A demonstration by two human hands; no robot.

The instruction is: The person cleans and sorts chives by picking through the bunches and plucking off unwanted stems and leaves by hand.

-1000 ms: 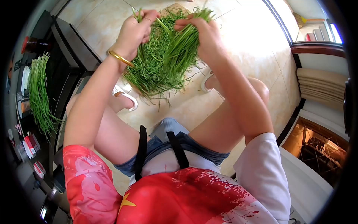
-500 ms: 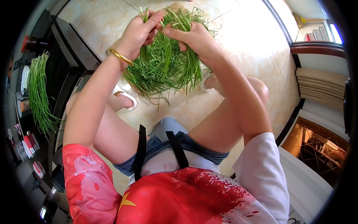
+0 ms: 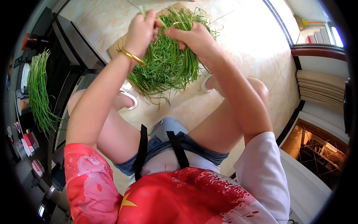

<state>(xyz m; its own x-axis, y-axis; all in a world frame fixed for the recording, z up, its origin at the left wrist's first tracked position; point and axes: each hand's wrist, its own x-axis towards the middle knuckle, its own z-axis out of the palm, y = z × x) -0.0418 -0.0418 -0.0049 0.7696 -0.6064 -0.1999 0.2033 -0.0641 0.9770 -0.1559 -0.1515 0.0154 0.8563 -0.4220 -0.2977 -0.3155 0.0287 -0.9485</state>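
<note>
My right hand point(image 3: 197, 39) is closed around a bunch of garlic chives point(image 3: 189, 61), whose pale ends stick up above the fist and whose green leaves hang below. Just left of it, my left hand point(image 3: 142, 33) is pinched on a few chive stalks point(image 3: 143, 12), slightly smeared by motion. Its fingertips come close to the right thumb; whether they touch, I cannot tell. Beneath both hands, a large heap of loose chives point(image 3: 158, 72) lies spread over a flat brown sheet point(image 3: 113, 48) on the floor. A gold bangle point(image 3: 131, 56) circles my left wrist.
Another bundle of chives point(image 3: 38, 91) lies on the dark cabinet point(image 3: 63, 41) at the left, near small boxes point(image 3: 30, 142). My feet in white sandals point(image 3: 130, 100) flank the heap. A white-framed cabinet point(image 3: 305, 168) stands at the right.
My left hand has turned and shifted slightly, its wrist and bangle moving to the right. The right hand keeps its bunch in nearly the same spot.
</note>
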